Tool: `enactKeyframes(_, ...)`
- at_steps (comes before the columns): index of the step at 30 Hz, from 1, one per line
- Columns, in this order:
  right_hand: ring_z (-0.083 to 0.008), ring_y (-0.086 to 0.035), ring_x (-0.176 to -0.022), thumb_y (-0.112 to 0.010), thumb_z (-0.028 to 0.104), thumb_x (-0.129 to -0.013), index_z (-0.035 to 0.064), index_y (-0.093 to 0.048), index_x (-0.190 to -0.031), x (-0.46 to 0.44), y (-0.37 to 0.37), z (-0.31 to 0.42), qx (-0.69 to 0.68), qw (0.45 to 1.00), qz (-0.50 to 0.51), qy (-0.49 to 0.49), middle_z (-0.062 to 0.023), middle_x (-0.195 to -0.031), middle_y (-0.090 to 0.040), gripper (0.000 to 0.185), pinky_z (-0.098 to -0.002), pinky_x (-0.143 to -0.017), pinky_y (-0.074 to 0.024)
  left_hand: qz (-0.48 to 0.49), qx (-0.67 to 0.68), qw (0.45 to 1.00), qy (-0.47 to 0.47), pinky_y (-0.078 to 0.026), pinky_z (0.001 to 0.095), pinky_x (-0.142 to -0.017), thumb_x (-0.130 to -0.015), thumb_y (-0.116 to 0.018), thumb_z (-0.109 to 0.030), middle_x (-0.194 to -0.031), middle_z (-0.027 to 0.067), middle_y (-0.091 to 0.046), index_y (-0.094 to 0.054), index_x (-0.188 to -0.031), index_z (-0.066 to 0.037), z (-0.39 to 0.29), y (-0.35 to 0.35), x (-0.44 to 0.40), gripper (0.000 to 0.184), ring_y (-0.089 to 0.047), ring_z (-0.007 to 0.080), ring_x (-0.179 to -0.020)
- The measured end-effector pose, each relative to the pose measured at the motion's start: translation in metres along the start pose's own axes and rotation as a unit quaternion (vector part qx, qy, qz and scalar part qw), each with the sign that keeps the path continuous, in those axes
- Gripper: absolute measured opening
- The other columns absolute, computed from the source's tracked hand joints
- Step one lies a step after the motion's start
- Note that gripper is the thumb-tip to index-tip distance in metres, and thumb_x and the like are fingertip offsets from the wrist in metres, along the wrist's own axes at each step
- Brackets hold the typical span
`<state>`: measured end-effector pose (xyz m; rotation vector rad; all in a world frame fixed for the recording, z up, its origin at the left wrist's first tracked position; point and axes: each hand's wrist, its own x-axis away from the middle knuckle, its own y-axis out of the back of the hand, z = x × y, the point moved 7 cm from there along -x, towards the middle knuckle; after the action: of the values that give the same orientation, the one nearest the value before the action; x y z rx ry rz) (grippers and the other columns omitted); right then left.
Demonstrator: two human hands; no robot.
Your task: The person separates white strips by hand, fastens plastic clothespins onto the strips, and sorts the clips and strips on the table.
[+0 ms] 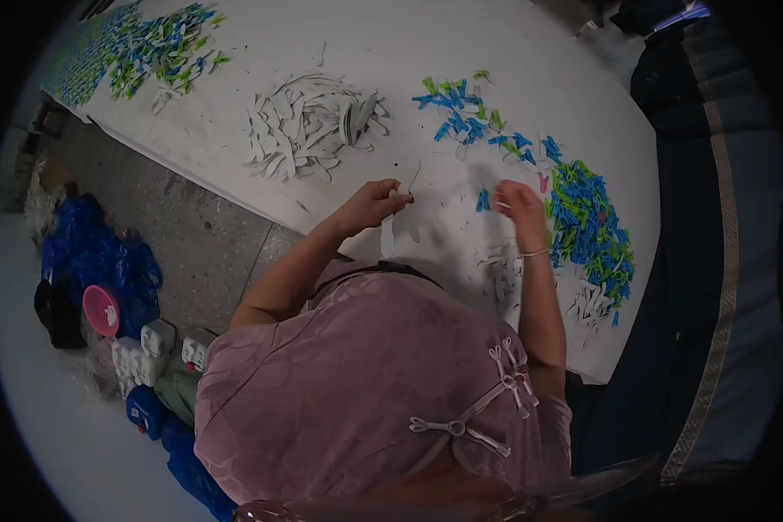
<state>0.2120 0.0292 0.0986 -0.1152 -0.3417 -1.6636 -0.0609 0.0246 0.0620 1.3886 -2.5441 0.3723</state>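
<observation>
One white strip [387, 238] is pinched in our left hand [381, 204]; our right hand [520, 206] curls its fingers near a blue clip [483, 201], any hold unclear. The loose strip heap [297, 130] suggests much left; whether the clip pile [587, 226] is done, we cannot tell.

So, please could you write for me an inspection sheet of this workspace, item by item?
Surface: white table, with small dark specks on it.
Job's things: a pile of pale strips; a heap of blue and green pieces on the right, with more at far left.
Clutter: whitish scraps below the right-hand heap.
Hands: left hand pinches a single pale strip; right hand is near a loose blue piece, its grip unclear.
Cables: nothing seen.
Surroundings: blue bags, a pink bowl and white containers, left of the table.
</observation>
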Motion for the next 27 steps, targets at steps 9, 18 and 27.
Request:
enactKeyframes(9, -0.0045, -0.053, -0.068, -0.054, 0.013, -0.088, 0.0031, -0.054, -0.088, 0.019, -0.121, -0.006, -0.101, 0.99, 0.102, -0.012, -0.001, -0.08, -0.059, 0.01, -0.0222, -0.068, -0.0493, 0.017, -0.032, 0.997, -0.063, -0.032, 0.0176, -0.051, -0.09, -0.05, -0.023, -0.07, -0.0048, -0.05, -0.058, -0.101, -0.005, -0.011, -0.012, -0.002, 0.023, -0.04, 0.0019, -0.058)
enactKeyframes(18, -0.0021, -0.051, -0.061, -0.055, 0.019, -0.088, 0.0037, -0.06, -0.092, 0.048, -0.108, 0.01, -0.048, 0.988, 0.142, -0.018, 0.0025, -0.075, -0.058, 0.017, -0.0173, -0.055, -0.0443, 0.083, -0.012, 0.989, -0.122, -0.033, 0.0172, -0.051, -0.091, -0.049, -0.023, -0.071, -0.0064, -0.05, -0.057, -0.101, -0.008, -0.049, -0.021, -0.014, 0.02, -0.04, 0.0003, -0.059)
enactKeyframes(27, -0.0029, -0.054, -0.063, -0.057, 0.017, -0.087, 0.0037, -0.06, -0.094, 0.068, -0.094, 0.012, -0.118, 0.985, 0.118, -0.044, 0.0016, -0.076, -0.06, 0.016, -0.0171, -0.051, -0.0435, 0.142, 0.006, 0.979, -0.143, -0.03, 0.0189, -0.051, -0.089, -0.055, -0.018, -0.063, -0.0081, -0.042, -0.056, -0.087, -0.007, -0.05, -0.041, -0.026, 0.011, -0.035, 0.0009, -0.057)
